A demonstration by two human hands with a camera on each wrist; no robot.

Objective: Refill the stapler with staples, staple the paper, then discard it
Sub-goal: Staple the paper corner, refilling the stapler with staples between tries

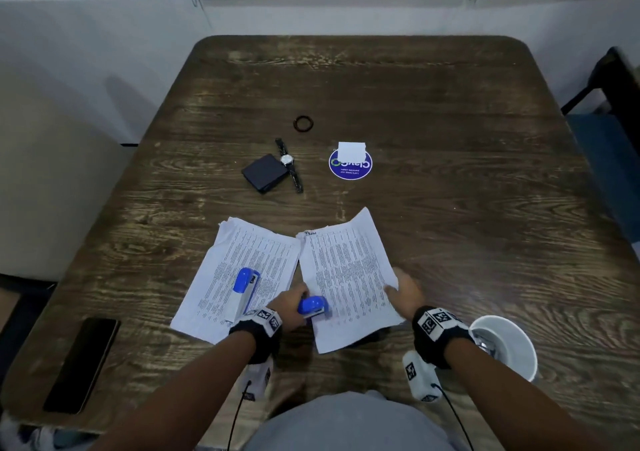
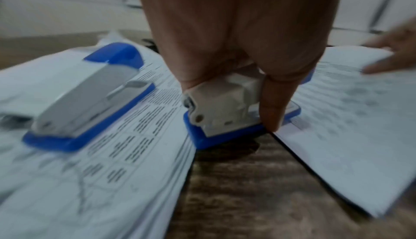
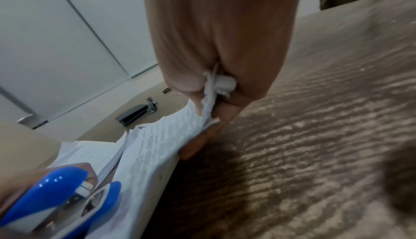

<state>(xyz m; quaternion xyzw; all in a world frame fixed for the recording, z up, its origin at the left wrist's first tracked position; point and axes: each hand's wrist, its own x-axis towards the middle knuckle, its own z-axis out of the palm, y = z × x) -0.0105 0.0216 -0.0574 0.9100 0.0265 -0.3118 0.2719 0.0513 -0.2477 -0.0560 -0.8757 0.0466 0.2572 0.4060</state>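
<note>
Right now the left hand (image 1: 289,306) is clamped over a small blue stapler (image 1: 312,306), thumb on one side and fingers on the other, at the left edge of the right paper stack (image 1: 349,277). From the left wrist the stapler base (image 2: 225,134) sits at the table gap between the stacks, nose over the paper; whether the sheets are actually inside the mouth is blurred, probably yes. The right hand (image 1: 405,291) pinches the stack's right edge, thumb on top, fingers under, lifting that edge a bit. A second stapler (image 1: 244,293) lies unheld on the left paper stack (image 1: 239,270).

Handling: stapler is light, hard plastic, somewhat slick, so press from the top near the front and keep the base flat on the wooden table (image 1: 450,138). Paper is thin, floppy, already curled and ragged at the corners, so hold it near an edge with a flat pinch, otherwise the sheets fan out and slide.

Stapling looks in progress; discard not done. A white cup (image 1: 509,346) stands by the right wrist. Also on the table: phone (image 1: 81,364), wallet (image 1: 265,173), watch (image 1: 289,164), hair tie (image 1: 303,123), round blue sticker (image 1: 350,166).
</note>
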